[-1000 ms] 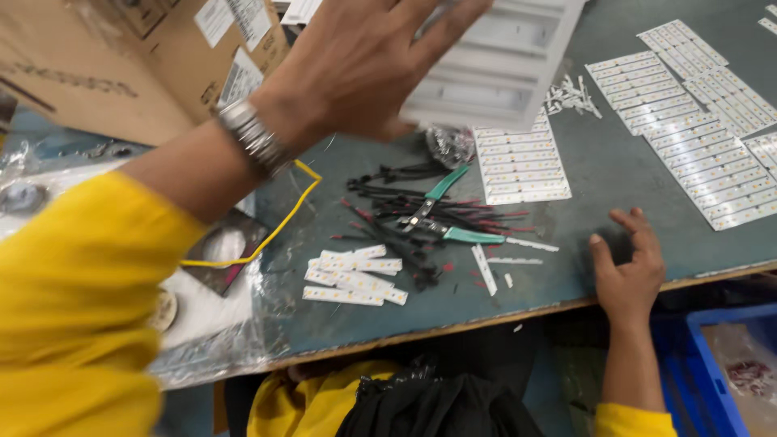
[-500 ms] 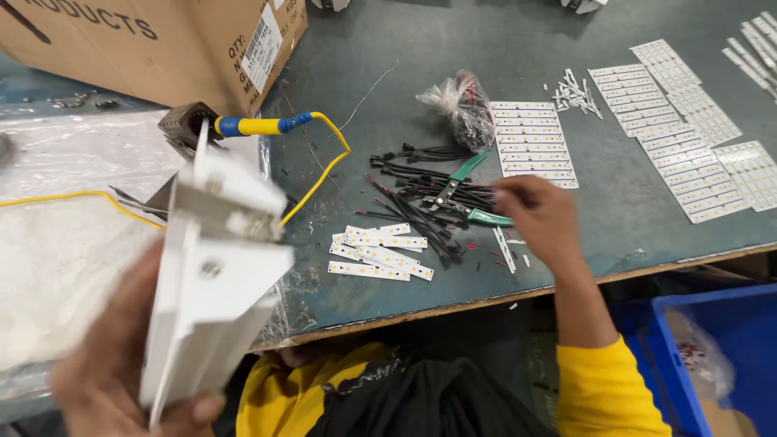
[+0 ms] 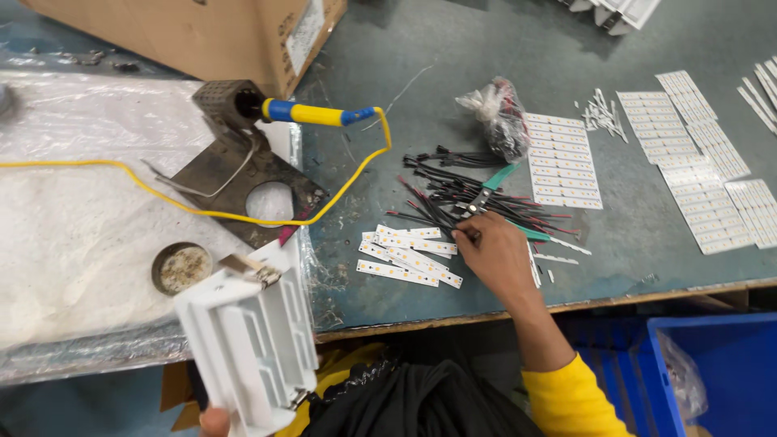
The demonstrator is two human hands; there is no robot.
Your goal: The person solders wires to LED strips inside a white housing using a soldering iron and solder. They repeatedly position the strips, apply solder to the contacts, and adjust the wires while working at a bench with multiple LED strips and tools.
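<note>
My left hand (image 3: 214, 421) is mostly out of view at the bottom edge and holds a white plastic housing (image 3: 249, 340) upright over the table's front edge. My right hand (image 3: 495, 255) rests on the grey-green table (image 3: 453, 73), its fingertips touching the right end of a small pile of white strip boards (image 3: 405, 255). Just behind this hand lie a bundle of red and black wires (image 3: 461, 190) and green-handled cutters (image 3: 494, 182).
A yellow and blue soldering iron (image 3: 312, 113) sits in its metal stand (image 3: 235, 170) on a plastic-covered pad. A cardboard box (image 3: 202, 32) stands at the back left. Sheets of white strip boards (image 3: 562, 162) lie at right. A blue bin (image 3: 712, 372) sits below the table.
The white housing has come down to the lower left, close to the table edge. My right hand moved left from the wires to the pile of strip boards.
</note>
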